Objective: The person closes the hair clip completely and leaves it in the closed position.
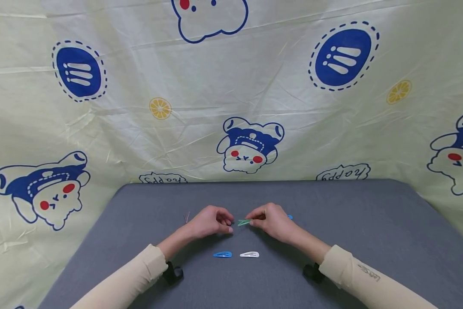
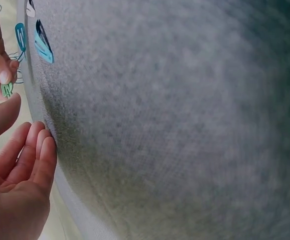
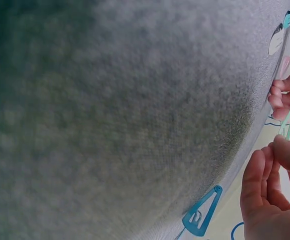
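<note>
My right hand [image 1: 273, 222] pinches a green snap hair clip [image 1: 243, 222] by one end between thumb and fingers. The clip's free end points toward my left hand, and its two parts stand spread apart. Loosely bent, the fingers of my left hand [image 1: 212, 221] hold nothing, a small gap from the clip. In the left wrist view the left hand [image 2: 25, 172] shows its thumb apart from the fingers. The right wrist view has the green clip [image 3: 288, 121] rising from the fingertips of the right hand [image 3: 272, 195].
Nearer me on the grey table [image 1: 231, 285] lie a blue hair clip [image 1: 222, 254] and a white one [image 1: 249, 254]. Another blue clip [image 3: 203, 212] lies beyond the right hand. A pink clip [image 1: 186, 217] is by the left wrist. A printed curtain [image 1: 200, 86] hangs behind.
</note>
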A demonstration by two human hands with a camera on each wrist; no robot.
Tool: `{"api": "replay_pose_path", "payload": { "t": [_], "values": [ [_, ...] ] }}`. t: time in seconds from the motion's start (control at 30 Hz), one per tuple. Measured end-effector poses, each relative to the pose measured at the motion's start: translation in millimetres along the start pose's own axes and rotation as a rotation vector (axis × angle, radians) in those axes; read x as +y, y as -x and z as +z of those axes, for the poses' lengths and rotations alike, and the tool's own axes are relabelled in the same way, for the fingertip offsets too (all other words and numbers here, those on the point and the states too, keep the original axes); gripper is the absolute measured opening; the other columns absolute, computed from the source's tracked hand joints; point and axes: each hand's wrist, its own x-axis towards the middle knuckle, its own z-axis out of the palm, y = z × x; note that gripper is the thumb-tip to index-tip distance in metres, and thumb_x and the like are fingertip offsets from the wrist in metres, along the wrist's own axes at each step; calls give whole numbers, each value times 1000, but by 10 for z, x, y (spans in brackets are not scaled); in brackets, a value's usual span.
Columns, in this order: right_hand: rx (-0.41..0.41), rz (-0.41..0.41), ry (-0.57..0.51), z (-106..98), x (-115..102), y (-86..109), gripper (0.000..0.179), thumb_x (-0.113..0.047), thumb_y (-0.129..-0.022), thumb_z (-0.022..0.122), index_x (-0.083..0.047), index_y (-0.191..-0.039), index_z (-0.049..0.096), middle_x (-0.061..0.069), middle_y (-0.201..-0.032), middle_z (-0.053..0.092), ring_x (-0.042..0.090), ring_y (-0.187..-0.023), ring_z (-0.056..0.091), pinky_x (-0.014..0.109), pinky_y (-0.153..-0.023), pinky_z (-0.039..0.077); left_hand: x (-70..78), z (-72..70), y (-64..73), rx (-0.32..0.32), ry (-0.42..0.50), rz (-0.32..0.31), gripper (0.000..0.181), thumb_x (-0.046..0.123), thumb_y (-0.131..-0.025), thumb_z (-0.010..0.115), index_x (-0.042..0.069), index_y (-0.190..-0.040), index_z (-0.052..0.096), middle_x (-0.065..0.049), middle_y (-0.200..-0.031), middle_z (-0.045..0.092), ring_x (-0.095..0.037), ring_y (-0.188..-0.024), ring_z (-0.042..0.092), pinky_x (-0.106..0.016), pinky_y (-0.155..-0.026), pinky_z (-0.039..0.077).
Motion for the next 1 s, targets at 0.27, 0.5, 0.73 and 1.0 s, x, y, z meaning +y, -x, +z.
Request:
{"api": "replay_pose_path", "payload": {
  "t": [0.27, 0.5, 0.73, 1.0],
  "values": [
    [61, -6, -2, -34, -12, 59, 11, -9, -89, 72, -14, -98, 78, -2, -91, 71, 9, -77, 60, 27, -66, 51, 51, -14, 36, 18, 13, 2, 28, 10, -83, 78, -1, -108, 70, -1, -88, 66, -14, -78, 59, -24, -64, 48],
    [107, -29, -27, -63, -52, 121, 13, -8, -89, 72, -14, -100, 78, -3, -93, 70, 11, -76, 59, 27, -65, 51, 116, -13, 70, 68, -10, 39, 28, 11, -85, 77, -1, -109, 70, 0, -88, 66, -15, -82, 60, -28, -70, 49],
    [174, -19, -48, -62, -129, 223, 16, -6, -88, 73, -16, -100, 78, -5, -94, 69, 10, -79, 61, 27, -67, 52, 231, -4, 121, 113, -1, 30, 29, 15, -86, 76, 2, -111, 69, -3, -95, 67, -15, -87, 61, -32, -81, 50],
    [241, 9, -59, -60, -194, 315, 16, -8, -88, 74, -19, -98, 78, -7, -92, 68, 10, -77, 60, 27, -66, 51, 321, 8, 212, 167, 14, 43, 31, 17, -87, 76, 6, -114, 69, -10, -105, 68, -15, -90, 61, -34, -84, 51]
  ]
}}
